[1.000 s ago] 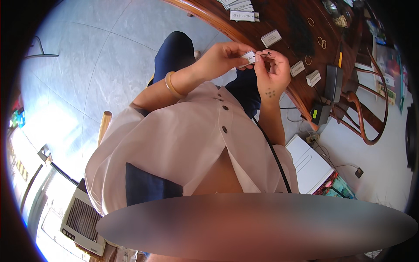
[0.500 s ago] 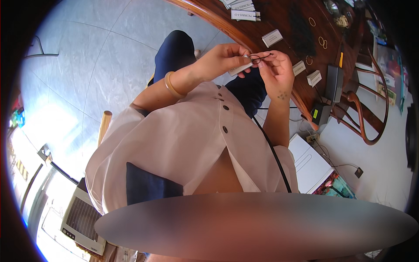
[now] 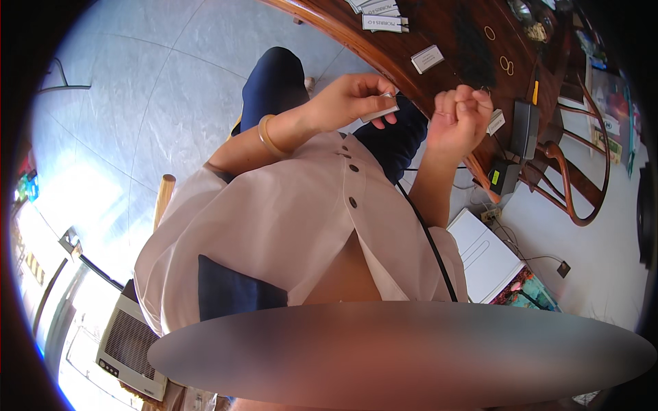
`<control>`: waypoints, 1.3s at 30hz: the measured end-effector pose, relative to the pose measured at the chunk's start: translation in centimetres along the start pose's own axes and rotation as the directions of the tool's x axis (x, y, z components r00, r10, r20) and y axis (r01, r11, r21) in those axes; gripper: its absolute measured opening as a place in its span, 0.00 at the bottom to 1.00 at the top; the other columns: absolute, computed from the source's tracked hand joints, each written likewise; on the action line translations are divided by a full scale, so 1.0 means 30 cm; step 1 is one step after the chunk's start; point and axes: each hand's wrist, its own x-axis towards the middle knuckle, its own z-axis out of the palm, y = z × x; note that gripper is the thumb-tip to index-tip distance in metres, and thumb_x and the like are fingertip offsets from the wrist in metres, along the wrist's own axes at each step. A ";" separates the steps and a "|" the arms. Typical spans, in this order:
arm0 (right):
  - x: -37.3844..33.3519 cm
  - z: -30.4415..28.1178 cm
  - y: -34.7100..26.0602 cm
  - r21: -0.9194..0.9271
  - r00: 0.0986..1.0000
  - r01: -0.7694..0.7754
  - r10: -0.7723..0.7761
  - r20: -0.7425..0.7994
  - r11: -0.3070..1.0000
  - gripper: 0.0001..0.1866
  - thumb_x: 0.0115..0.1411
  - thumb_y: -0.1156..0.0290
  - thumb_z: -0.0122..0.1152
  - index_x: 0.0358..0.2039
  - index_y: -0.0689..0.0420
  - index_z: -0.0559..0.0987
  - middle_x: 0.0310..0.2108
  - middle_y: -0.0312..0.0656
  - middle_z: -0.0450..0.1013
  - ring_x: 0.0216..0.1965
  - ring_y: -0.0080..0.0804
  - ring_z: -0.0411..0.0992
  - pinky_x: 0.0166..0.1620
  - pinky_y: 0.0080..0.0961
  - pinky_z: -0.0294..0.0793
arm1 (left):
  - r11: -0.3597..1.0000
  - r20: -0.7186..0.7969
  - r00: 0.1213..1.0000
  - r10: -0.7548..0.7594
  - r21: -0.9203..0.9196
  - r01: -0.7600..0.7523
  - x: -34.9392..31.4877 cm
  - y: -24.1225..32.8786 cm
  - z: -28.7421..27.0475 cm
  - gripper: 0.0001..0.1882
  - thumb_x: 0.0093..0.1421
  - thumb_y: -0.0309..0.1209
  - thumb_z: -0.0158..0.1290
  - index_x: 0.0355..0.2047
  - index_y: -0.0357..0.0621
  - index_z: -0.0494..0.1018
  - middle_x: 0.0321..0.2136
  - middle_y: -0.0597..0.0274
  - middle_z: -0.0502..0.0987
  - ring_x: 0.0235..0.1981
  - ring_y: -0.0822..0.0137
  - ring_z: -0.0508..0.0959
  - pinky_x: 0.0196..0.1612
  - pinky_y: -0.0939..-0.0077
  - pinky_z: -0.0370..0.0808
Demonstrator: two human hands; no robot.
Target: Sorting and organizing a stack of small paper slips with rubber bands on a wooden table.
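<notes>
My left hand (image 3: 363, 101), with a bangle on its wrist, pinches a white hang tag (image 3: 381, 112) between thumb and fingers above my knee. My right hand (image 3: 462, 123) is raised apart from it at the table edge, fingers curled in. Whatever those fingers may hold is hidden. Past the right hand, a small stack of white tags (image 3: 496, 121) stands on the dark wooden table (image 3: 439, 31). Another tag stack (image 3: 426, 59) lies between both hands, farther back. Beside it spreads a tangle of black cords (image 3: 474, 51).
Strung tags (image 3: 385, 19) lie fanned at the table's far left. Yellowish rubber bands (image 3: 506, 66) rest near the cords. A black box (image 3: 525, 130) stands at the right edge, close to a wooden chair (image 3: 572, 171). A white box (image 3: 480, 257) sits on the floor.
My right hand has pulled away to the right, toward the table, and its fingers have curled. The dark cord seen between both hands no longer shows. My left hand keeps the tag.
</notes>
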 end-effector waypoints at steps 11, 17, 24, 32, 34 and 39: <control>-0.054 0.034 0.027 -0.420 0.879 -0.456 0.472 -0.072 0.785 0.09 0.56 0.71 0.53 0.30 0.65 0.76 0.24 0.37 0.71 0.19 0.17 0.59 0.24 0.14 0.58 | 0.997 0.031 0.997 0.071 0.039 -0.072 -0.002 -0.013 -0.011 0.07 0.59 0.26 0.48 0.35 0.35 0.68 0.32 0.58 0.74 0.32 0.70 0.76 0.34 0.78 0.75; -0.034 0.026 0.008 -0.254 0.800 -0.597 0.588 -0.119 0.761 0.09 0.55 0.70 0.55 0.30 0.64 0.77 0.23 0.37 0.72 0.19 0.18 0.60 0.23 0.14 0.59 | 0.982 -0.006 0.993 0.114 0.152 -0.111 -0.006 -0.008 -0.008 0.07 0.59 0.24 0.48 0.36 0.34 0.68 0.32 0.60 0.74 0.34 0.70 0.76 0.36 0.78 0.76; -0.039 0.026 -0.010 -0.566 0.840 -0.471 0.541 -0.053 0.677 0.06 0.52 0.75 0.59 0.31 0.63 0.78 0.26 0.37 0.73 0.21 0.17 0.64 0.24 0.12 0.63 | 0.932 -0.005 0.986 0.167 0.328 -0.156 -0.008 -0.006 -0.012 0.06 0.58 0.23 0.47 0.35 0.33 0.69 0.32 0.60 0.74 0.33 0.71 0.77 0.38 0.80 0.75; -0.048 0.074 0.004 -0.746 0.967 -0.184 0.254 -0.021 0.640 0.05 0.54 0.75 0.57 0.30 0.64 0.76 0.29 0.37 0.74 0.22 0.16 0.66 0.25 0.11 0.65 | 0.979 -0.131 0.983 0.132 0.174 -0.108 -0.007 -0.017 0.011 0.08 0.58 0.22 0.48 0.38 0.33 0.66 0.30 0.59 0.74 0.32 0.71 0.77 0.36 0.79 0.75; -0.044 0.064 -0.006 -0.727 0.963 -0.212 0.267 -0.041 0.654 0.05 0.55 0.75 0.56 0.30 0.64 0.76 0.29 0.38 0.74 0.22 0.16 0.65 0.25 0.11 0.65 | 0.977 -0.102 0.983 0.154 0.163 -0.137 -0.006 -0.025 0.007 0.08 0.57 0.21 0.49 0.38 0.34 0.65 0.30 0.58 0.74 0.31 0.70 0.77 0.36 0.79 0.75; -0.028 0.042 -0.024 -0.603 0.939 -0.321 0.326 -0.106 0.730 0.07 0.56 0.73 0.55 0.31 0.64 0.75 0.30 0.39 0.74 0.21 0.17 0.63 0.27 0.12 0.64 | 0.971 -0.054 0.983 0.173 0.173 -0.162 -0.006 -0.029 -0.007 0.07 0.58 0.21 0.48 0.37 0.34 0.66 0.31 0.57 0.74 0.31 0.70 0.77 0.36 0.79 0.75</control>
